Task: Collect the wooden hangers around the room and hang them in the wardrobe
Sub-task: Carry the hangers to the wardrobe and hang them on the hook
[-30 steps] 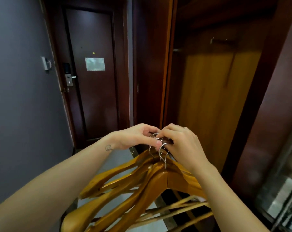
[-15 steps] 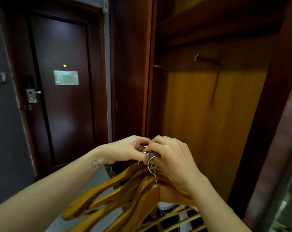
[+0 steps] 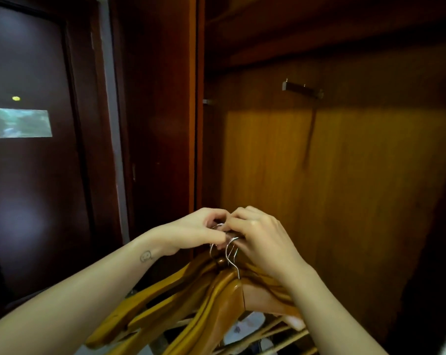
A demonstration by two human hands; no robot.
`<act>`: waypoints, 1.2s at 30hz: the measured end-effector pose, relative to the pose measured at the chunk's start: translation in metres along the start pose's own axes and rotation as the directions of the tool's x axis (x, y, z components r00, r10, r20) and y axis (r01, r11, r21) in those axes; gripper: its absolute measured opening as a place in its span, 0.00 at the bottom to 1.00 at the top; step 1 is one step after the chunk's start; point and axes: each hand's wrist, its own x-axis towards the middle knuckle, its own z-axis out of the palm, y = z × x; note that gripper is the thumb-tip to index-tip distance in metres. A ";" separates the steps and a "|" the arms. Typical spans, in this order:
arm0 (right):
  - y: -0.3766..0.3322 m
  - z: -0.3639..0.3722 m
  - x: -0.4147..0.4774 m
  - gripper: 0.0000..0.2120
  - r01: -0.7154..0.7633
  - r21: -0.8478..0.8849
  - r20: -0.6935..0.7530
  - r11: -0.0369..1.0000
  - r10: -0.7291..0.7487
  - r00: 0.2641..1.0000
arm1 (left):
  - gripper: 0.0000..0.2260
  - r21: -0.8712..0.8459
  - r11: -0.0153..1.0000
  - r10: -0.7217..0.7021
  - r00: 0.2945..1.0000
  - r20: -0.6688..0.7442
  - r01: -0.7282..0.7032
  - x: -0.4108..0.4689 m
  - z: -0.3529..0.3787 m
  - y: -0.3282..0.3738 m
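**Sorting tangled hooks at the wardrobe mouth**

Gripping a bunch of honey-coloured varnished wooden hangers (image 3: 191, 303) by their thin silver wire hooks (image 3: 229, 248), the person holds the load low in the centre of the frame. The left hand (image 3: 191, 233) has its fingers curled shut around the hooks from the left; the right hand (image 3: 261, 238) pinches them from the right, fingertips meeting the left hand's over the metal. The hangers' smooth, glossy curved shoulders fan down toward the lower left, with slim pale crossbars (image 3: 280, 334) showing at lower right.

Collecting looks finished — the step in hand seems to be separating one hook from the cluster. The next move probably calls for freeing a single hanger without the loops snagging, then lifting it well up to a hanging point.

Beyond the hands stands the open wardrobe (image 3: 344, 188), its back panel a warm, matt wood grain. High on it, in the upper right, juts a short dark rectangular pull-out rail (image 3: 302, 89) — bare, no hanger on it yet. At far left sits a dark brown door (image 3: 32, 188) bearing a pale rectangular notice (image 3: 19, 122).
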 end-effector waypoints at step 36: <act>0.182 0.023 0.100 0.20 -0.382 0.232 0.070 0.895 0.376 0.924 | 0.21 -0.491 0.869 0.279 0.877 0.391 -0.057 0.261 -0.078 -0.059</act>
